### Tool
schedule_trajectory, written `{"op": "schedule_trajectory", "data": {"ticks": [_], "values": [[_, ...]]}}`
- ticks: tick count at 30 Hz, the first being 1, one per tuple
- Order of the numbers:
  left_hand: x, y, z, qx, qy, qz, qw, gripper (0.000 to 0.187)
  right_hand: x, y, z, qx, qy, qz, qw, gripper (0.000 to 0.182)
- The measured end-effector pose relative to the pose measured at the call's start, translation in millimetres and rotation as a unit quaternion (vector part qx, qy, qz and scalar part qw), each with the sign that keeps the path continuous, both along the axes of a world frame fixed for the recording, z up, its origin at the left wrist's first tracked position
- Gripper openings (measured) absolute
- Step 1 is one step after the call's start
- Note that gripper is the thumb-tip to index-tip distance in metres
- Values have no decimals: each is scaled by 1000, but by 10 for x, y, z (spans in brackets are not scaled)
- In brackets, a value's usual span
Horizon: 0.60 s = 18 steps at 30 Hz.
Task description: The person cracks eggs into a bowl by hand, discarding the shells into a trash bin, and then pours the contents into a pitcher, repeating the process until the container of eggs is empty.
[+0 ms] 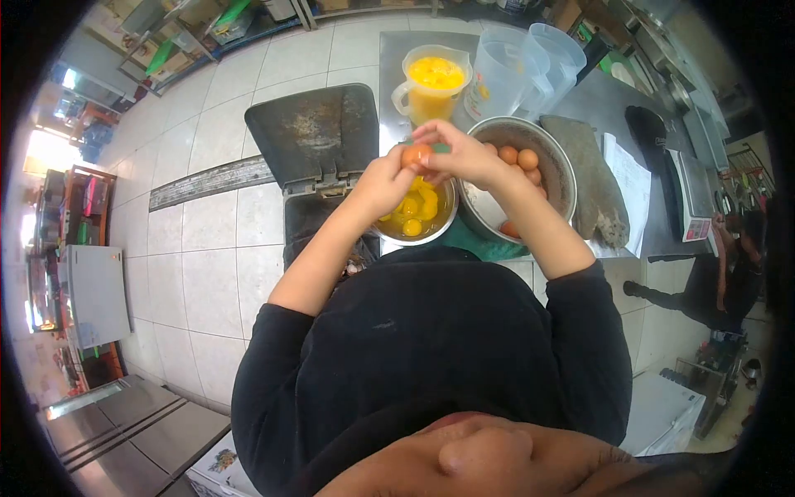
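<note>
Over a metal bowl (450,217), both of my hands meet around a brown egg (416,155). My left hand (386,178) closes on the egg from the left, and my right hand (464,156) has its fingers on it from the right. Raw yolks (411,207) and egg white lie in the bowl below. Close to my right forearm stands a deep metal pot (566,157) with several whole brown eggs (527,158) inside. Beyond the hands is a clear measuring jug (411,101) filled with yellow egg.
Clear plastic jugs (501,70) stand at the back of the steel table (397,50). A grey cloth (580,166), paper sheets (627,186) and a scale (691,199) lie to the right. An open black bin (315,132) is at left. Another person (712,286) stands far right.
</note>
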<state>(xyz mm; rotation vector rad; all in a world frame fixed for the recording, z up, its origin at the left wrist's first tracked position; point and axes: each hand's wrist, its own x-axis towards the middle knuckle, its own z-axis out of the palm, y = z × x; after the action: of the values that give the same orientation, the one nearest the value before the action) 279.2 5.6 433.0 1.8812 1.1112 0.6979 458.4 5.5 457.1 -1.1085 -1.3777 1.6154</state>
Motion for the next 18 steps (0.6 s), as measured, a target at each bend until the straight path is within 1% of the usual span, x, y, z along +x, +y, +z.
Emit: {"op": "schedule_trajectory", "data": {"ticks": [1, 2, 3, 4, 6, 7, 8, 9, 11, 13, 15, 16, 18], "values": [[-12, 13, -38, 0, 0, 1, 1000, 34, 34, 45, -34, 163, -113, 38, 979, 36], [-23, 23, -59, -32, 6, 9, 999, 33, 4, 14, -11, 163, -112, 39, 979, 36], [-29, 32, -75, -63, 11, 15, 998, 33, -48, -46, 36, 189, -175, 22, 966, 36], [-27, 36, -88, -64, 12, 15, 998, 33, -87, -80, 58, 214, -238, 4, 947, 36], [-12, 37, -108, -94, 33, 20, 995, 34, -114, -67, -56, 232, -235, 1, 944, 36], [-7, 38, -150, -93, 34, 20, 995, 34, -126, -60, -120, 275, -250, -4, 928, 34], [-2, 35, -199, -64, 38, 16, 997, 36, -139, -53, -153, 317, -265, -9, 911, 33], [2, 30, -240, -35, 42, 13, 998, 39, -155, -63, -162, 317, -264, -10, 911, 33], [14, 9, -288, -32, 50, 15, 998, 39, -179, -105, -178, 342, -301, 25, 890, 33], [22, -37, -289, -30, 58, 18, 998, 40, -164, -97, -185, 348, -301, 31, 887, 32], [20, -85, -231, 15, 40, 39, 998, 39, -136, -72, -188, 355, -301, 37, 884, 32], [6, -89, -201, 15, 41, 38, 998, 39, -109, -60, -188, 361, -278, 43, 889, 29], [-51, -91, -130, 35, 80, 18, 996, 40, -66, -58, -152, 365, -254, 47, 894, 27]]}}
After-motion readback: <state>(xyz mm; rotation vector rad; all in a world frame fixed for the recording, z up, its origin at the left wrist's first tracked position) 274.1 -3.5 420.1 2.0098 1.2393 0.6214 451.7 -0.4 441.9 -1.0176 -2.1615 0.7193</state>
